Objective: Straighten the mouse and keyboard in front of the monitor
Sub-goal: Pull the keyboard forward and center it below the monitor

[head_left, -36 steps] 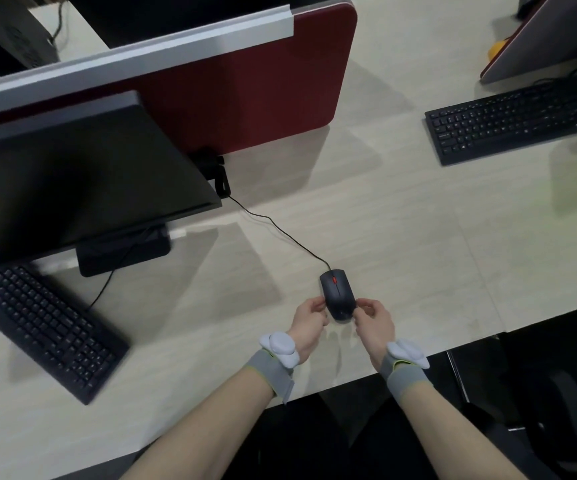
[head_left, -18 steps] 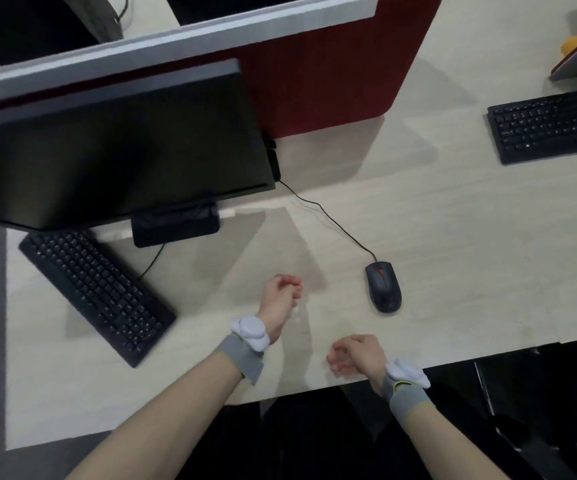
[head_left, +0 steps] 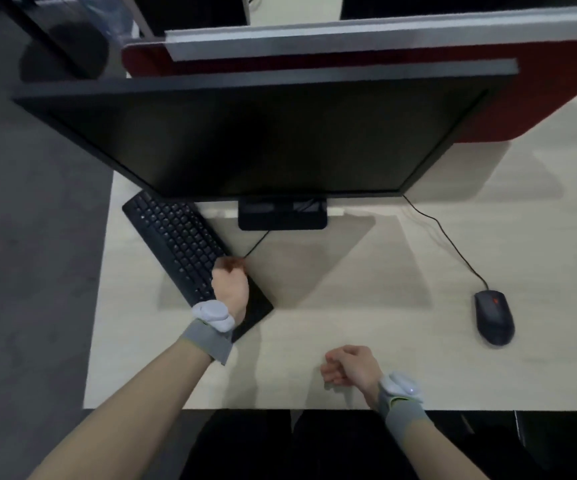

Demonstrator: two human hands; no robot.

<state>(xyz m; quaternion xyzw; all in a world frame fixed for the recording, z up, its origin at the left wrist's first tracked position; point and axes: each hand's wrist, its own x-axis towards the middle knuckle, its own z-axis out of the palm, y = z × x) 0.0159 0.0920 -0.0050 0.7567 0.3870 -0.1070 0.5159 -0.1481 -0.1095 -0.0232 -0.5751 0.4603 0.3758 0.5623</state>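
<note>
Black keyboard (head_left: pixel 176 240) lies diagonal on counter (head_left: pixel 366 306), top end under monitor (head_left: pixel 263 133). Left hand (head_left: pixel 230 286) rests on its right part, fingers curled; can't tell if gripping. Right hand (head_left: pixel 351 367) loosely curled, holds nothing. Mouse (head_left: pixel 494 317) well right. No legible writing.

Keyboard (head_left: pixel 173 240) lies askew left of the monitor (head_left: pixel 266 140) stand — mouse (head_left: pixel 493 316) far right.

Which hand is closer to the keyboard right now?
Left. The left hand lies over the keyboard's near end, seemingly touching it. The right hand hovers near the desk's front edge, well clear of it.
</note>
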